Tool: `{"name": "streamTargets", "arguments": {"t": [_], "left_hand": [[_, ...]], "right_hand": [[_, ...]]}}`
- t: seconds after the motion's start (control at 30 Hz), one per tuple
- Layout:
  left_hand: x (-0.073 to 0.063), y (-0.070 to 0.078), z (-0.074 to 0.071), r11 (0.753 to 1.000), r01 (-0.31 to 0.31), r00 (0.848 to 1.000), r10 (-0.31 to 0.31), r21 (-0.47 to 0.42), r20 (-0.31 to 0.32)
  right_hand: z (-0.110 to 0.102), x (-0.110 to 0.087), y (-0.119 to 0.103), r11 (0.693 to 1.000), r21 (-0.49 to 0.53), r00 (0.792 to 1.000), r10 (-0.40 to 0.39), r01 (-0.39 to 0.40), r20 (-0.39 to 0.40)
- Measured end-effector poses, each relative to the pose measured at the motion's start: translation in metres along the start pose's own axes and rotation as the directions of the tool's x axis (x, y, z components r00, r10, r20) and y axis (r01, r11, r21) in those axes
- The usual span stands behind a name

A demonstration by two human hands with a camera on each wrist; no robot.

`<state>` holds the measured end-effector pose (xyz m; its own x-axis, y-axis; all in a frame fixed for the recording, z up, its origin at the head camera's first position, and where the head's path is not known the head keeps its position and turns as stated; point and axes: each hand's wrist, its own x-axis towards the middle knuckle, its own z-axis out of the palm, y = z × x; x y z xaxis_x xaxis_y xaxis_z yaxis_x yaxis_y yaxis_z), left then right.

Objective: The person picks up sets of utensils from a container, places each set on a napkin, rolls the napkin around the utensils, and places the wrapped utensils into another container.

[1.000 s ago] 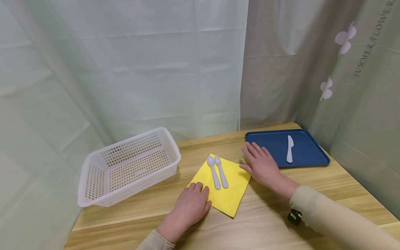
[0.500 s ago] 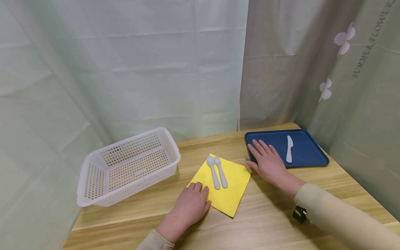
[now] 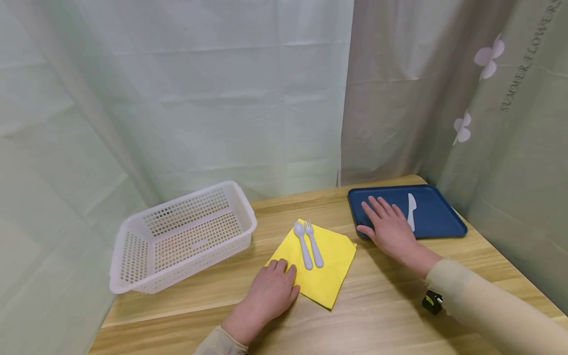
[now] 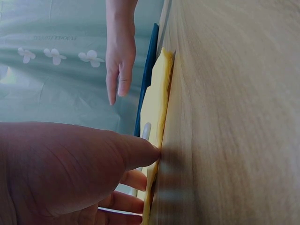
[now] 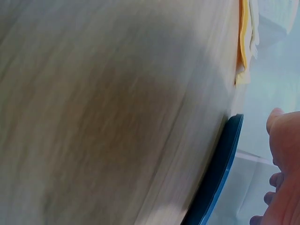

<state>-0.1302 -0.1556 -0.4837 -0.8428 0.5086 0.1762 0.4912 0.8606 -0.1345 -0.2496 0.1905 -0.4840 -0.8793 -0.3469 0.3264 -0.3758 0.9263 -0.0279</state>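
Observation:
A yellow napkin, folded to a thick square, lies on the table with a pale spoon and a matching fork side by side on it. My left hand rests at the napkin's near-left edge, fingers on top and thumb tip right at the edge. Over the left part of a dark blue tray, my right hand hovers with fingers spread and holds nothing. On that tray lies a white knife, its handle end partly behind the right hand.
A white perforated basket stands at the left of the wooden table. Pale green curtains close off the back and both sides. A small black device hangs at my right wrist.
My right hand has moved right, from the napkin's right corner to over the tray. That corner now shows, slightly folded. The left hand stays in place.

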Motion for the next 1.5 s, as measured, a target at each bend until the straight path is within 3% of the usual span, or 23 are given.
{"name": "streamTargets", "arguments": {"t": [0.5,1.0,1.5], "left_hand": [[0.000,-0.001,0.004,1.000,-0.012,1.000,0.013,0.017,-0.022],[-0.001,-0.001,0.002,1.000,-0.018,0.999,0.018,0.015,-0.031],[0.000,0.000,0.003,1.000,-0.010,1.000,0.010,0.005,-0.010]], "right_hand": [[-0.002,-0.002,0.019,1.000,0.006,0.999,0.028,-0.028,0.027],[-0.006,-0.006,0.032,0.998,0.001,0.998,0.061,-0.061,-0.006],[-0.004,-0.008,0.049,0.995,-0.003,0.995,0.102,-0.102,0.021]]}}
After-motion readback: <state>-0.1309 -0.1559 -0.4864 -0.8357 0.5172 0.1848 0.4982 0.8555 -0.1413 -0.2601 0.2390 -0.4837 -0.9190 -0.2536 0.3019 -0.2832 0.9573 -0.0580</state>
